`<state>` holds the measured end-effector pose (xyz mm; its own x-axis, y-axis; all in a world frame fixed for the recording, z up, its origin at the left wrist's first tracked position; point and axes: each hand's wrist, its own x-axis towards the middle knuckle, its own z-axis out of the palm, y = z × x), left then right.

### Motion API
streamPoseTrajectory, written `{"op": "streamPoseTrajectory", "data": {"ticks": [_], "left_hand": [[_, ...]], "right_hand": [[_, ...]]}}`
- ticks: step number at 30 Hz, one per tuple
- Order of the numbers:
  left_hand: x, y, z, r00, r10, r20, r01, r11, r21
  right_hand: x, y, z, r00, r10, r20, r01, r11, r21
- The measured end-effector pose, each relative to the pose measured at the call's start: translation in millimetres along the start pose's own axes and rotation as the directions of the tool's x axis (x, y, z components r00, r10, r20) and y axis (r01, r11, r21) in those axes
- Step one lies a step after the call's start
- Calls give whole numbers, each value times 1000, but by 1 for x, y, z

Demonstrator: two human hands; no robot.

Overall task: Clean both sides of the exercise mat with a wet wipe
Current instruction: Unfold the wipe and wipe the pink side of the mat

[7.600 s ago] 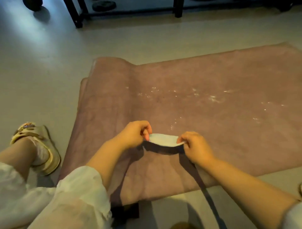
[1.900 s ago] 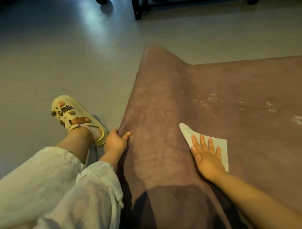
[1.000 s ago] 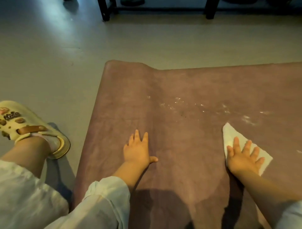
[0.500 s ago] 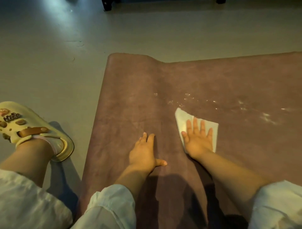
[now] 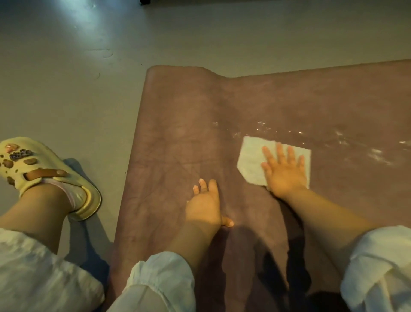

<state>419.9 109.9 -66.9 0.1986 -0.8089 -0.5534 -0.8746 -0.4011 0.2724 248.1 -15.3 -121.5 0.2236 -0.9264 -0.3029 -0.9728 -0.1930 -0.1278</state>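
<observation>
A mauve exercise mat lies flat on the floor and fills the right and middle of the view. A white wet wipe lies spread on it. My right hand presses flat on the wipe with fingers straight and spread. My left hand rests flat on the bare mat just left of and nearer than the wipe, thumb out to the right. Wet, shiny streaks mark the mat beyond and to the right of the wipe.
My left foot in a pale yellow clog stands on the grey floor left of the mat's short edge. White trouser legs fill the lower left. A dark furniture foot shows at the top edge.
My right hand has slid the wipe a little to the right and farther out across the mat since half a second ago. My left hand has stayed pressed on the mat.
</observation>
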Motion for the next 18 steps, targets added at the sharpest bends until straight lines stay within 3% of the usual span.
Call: {"op": "streamPoseTrajectory", "data": {"ticks": [4, 7, 10, 13, 18], "left_hand": [[2, -2, 2, 1000, -5, -1, 5, 1000, 1], [1, -3, 5, 999, -33, 1, 33, 999, -11], [0, -4, 7, 999, -51, 11, 51, 999, -11], [-1, -1, 7, 998, -58, 31, 59, 998, -5], [0, 2, 8, 996, -66, 54, 67, 997, -22]], "right_hand": [[4, 36, -5, 911, 413, -22, -404, 900, 161], [5, 28, -5, 883, 469, -20, -459, 872, 168], [11, -1, -4, 945, 326, -6, -324, 940, 106], [13, -55, -1, 997, 66, 40, -69, 994, 82], [-5, -128, 1, 959, -277, 61, 250, 928, 276]]}}
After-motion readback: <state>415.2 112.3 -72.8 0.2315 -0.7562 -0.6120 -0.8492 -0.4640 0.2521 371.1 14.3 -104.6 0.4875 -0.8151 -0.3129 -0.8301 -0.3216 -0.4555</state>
